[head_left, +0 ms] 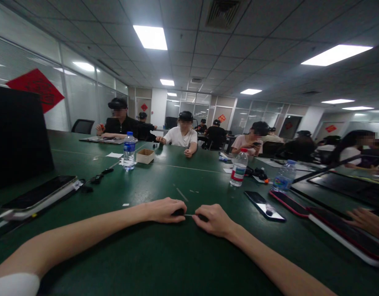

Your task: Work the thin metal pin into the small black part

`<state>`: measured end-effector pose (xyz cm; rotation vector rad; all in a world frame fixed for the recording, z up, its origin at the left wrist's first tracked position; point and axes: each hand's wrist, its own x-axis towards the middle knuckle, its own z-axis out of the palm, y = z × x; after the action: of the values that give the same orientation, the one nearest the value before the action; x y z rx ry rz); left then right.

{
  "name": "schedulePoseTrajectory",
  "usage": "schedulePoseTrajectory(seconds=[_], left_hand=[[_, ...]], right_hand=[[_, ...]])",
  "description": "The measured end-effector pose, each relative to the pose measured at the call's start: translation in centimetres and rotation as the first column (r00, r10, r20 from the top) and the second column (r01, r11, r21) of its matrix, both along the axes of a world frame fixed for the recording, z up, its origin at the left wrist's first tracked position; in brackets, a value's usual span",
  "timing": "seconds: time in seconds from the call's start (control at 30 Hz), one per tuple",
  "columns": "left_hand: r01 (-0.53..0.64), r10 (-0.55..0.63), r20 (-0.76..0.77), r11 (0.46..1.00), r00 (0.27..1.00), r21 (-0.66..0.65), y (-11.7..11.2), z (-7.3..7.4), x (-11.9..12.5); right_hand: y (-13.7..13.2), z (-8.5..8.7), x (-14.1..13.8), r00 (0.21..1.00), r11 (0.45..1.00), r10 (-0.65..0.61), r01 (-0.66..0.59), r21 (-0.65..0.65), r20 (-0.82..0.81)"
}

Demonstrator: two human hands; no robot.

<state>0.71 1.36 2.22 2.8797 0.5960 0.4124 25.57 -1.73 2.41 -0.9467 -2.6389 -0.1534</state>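
The left hand [168, 210] and right hand [216, 220] each pinch a dark piece [178, 212], so slack fingers could drop the thin strip [188, 215] (barely visible) between.

Thin, level strip [188, 215], 2 dark ends

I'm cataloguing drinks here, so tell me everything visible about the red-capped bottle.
The red-capped bottle looks like clear plastic, with its red cap on and a mostly red-and-white label. It stands upright on the green table, beyond the right hand. Dark items lie close on its right; whether they touch is unclear.
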Motion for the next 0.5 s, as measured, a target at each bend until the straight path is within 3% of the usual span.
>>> schedulePoseTrajectory(seconds=[0.3, 0.5], left_hand=[[0.002, -0.002, -0.036, 1.0, 0.999, 0.011, 0.02, -0.01, 0.03], [-0.019, 0.02, -0.011, 0.999, 1.0, 0.041, -0.35, 0.31, 0.12]], right_hand=[[-0.07, 0.16, -0.1, 0.999, 0.999, 0.033, -0.034, 0.022, 0.036], [-0.05, 0.03, -0.18, 1.0, 0.999, -0.014, 0.013, 0.03, 0.017]])
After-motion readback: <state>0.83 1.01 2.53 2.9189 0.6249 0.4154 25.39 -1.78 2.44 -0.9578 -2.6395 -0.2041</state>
